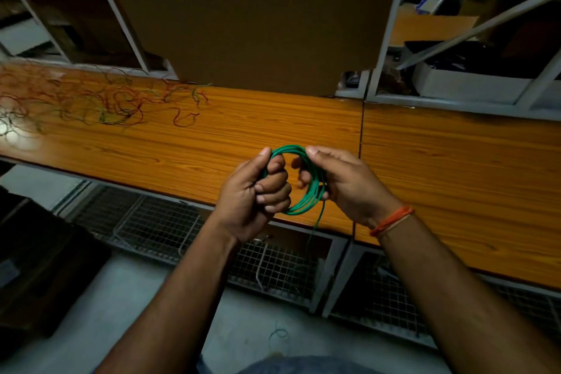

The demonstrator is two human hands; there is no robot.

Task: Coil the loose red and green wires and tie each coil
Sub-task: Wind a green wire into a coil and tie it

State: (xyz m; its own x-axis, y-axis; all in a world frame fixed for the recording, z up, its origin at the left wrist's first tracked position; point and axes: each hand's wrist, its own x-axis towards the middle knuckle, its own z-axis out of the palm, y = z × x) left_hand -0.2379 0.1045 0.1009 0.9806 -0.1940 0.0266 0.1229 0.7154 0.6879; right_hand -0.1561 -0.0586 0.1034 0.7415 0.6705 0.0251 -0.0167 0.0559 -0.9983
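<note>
The long wooden table runs under both arms, and most of the job looks to be ahead of them; far off to the left of the left hand, well apart from it, a wide tangle of loose red and green wires lies spread over the table top, none of it coiled or tied as far as I can see; no finished, tied coil shows anywhere in view.

Nearer in, the one piece in progress is the green coil, several turns of green wire held up between the two hands above the near edge of the table; the left hand is clenched round the coil's left side, fingers curled tight over the strands, thumb up along the top; the right hand pinches the coil's right side, thumb on the upper strands and fingers folded in behind.

Smallest of all, a loose tail of the same green wire hangs down from the bottom of the coil, just below the right hand; I judge that this end has yet to be wrapped round the turns, so the coil is wound but not tied.
</note>
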